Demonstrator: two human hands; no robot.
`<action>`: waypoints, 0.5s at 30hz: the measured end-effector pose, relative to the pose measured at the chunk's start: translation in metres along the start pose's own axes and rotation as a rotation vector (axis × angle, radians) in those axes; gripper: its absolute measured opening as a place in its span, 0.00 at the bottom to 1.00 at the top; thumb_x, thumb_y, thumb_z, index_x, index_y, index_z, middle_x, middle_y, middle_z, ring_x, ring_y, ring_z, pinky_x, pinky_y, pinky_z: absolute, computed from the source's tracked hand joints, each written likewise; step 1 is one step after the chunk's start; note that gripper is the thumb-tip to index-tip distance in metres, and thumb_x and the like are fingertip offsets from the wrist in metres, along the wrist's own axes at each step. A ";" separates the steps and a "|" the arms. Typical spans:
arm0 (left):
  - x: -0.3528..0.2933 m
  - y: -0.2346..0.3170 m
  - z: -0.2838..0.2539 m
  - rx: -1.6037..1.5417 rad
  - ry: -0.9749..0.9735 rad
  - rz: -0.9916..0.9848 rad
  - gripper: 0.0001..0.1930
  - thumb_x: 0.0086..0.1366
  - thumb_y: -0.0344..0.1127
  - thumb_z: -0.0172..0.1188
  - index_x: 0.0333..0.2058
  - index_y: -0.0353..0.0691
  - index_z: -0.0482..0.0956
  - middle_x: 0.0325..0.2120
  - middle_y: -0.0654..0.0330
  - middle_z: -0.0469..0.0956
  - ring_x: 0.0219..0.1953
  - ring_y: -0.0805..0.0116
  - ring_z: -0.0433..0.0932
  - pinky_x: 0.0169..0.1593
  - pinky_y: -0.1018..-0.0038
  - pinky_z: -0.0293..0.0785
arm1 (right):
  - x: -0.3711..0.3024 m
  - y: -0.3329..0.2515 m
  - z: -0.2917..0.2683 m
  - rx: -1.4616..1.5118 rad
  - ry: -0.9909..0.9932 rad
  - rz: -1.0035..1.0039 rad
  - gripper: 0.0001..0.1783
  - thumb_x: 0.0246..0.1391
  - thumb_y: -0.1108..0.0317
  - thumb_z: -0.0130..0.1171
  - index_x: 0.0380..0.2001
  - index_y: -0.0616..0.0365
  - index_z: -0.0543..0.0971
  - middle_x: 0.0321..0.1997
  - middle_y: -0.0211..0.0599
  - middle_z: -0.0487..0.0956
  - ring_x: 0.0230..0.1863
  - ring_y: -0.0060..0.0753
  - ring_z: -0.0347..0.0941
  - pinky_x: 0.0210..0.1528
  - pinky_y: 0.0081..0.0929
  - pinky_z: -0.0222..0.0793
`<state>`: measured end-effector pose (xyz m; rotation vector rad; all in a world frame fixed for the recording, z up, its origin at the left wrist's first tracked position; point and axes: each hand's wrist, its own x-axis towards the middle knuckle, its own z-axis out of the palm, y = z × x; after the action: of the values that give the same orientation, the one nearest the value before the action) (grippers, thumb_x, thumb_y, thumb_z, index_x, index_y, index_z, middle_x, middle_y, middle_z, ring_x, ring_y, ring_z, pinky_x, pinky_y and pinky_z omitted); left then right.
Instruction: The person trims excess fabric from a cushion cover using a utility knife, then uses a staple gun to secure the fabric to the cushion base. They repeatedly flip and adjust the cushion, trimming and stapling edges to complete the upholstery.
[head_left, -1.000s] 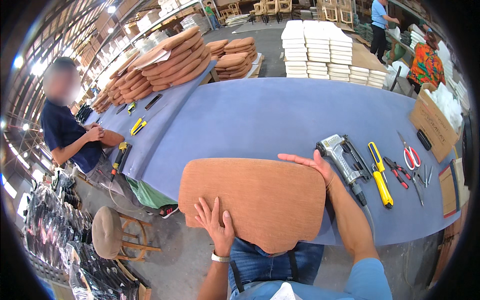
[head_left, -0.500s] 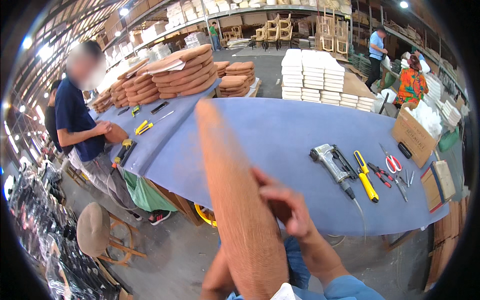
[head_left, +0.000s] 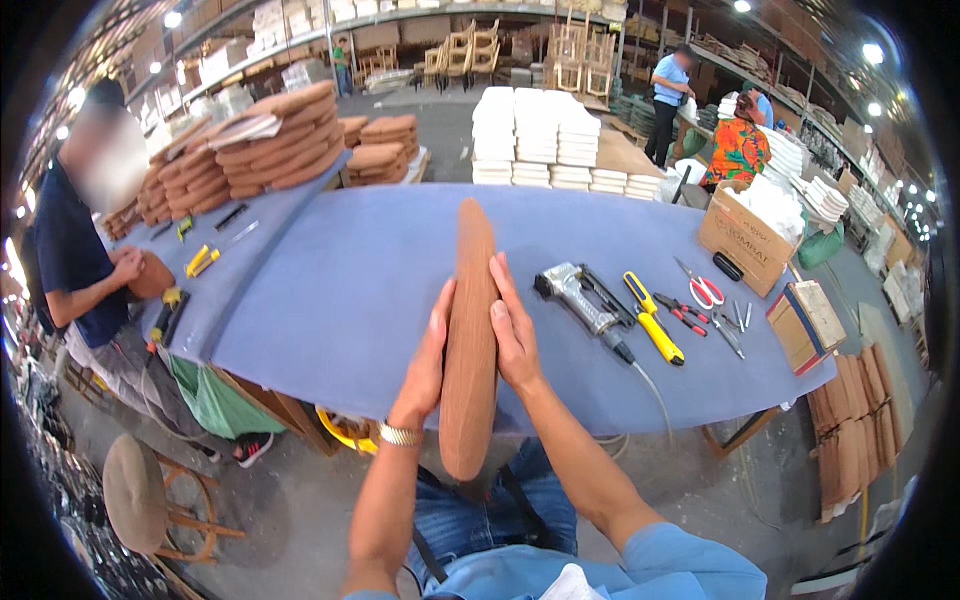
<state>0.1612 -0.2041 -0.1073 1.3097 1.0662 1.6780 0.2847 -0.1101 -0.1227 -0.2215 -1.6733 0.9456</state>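
Brown seat panel point(head_left: 470, 340) seen edge-on, broad faces hidden, co-worker's held piece point(head_left: 150, 275) mostly covered

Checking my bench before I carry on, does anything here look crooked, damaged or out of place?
Nothing stands out. The brown seat pad is held upright on edge between the left hand and right hand, with no visible tears. The staple gun, yellow-handled tool and scissors lie flat on the blue table.

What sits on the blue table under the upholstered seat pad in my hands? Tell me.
Nothing visible. Left hand and right hand hold the brown seat pad on edge over bare blue table; staple gun lies to its right.
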 end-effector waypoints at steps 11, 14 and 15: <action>0.034 0.011 -0.005 0.216 -0.053 0.068 0.35 0.75 0.41 0.47 0.76 0.35 0.50 0.79 0.47 0.37 0.80 0.56 0.36 0.79 0.64 0.35 | 0.071 0.014 0.011 -0.026 -0.201 0.058 0.41 0.76 0.42 0.26 0.75 0.66 0.57 0.82 0.51 0.52 0.83 0.48 0.41 0.82 0.40 0.33; 0.034 0.019 -0.007 0.258 -0.070 0.035 0.36 0.74 0.41 0.48 0.76 0.36 0.51 0.79 0.48 0.36 0.81 0.56 0.35 0.79 0.63 0.34 | 0.112 0.072 0.001 -0.088 -0.245 0.247 0.44 0.75 0.36 0.25 0.76 0.62 0.57 0.83 0.46 0.51 0.83 0.45 0.40 0.82 0.38 0.34; 0.034 0.020 -0.008 0.243 -0.060 0.033 0.36 0.73 0.42 0.48 0.76 0.36 0.51 0.79 0.49 0.36 0.81 0.56 0.34 0.79 0.63 0.34 | 0.123 0.089 0.002 -0.024 -0.225 0.296 0.43 0.75 0.36 0.26 0.76 0.61 0.57 0.83 0.45 0.50 0.83 0.43 0.40 0.82 0.38 0.35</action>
<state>0.1450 -0.1821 -0.0779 1.5287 1.2486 1.5585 0.2120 0.0206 -0.0933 -0.3990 -1.8930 1.2067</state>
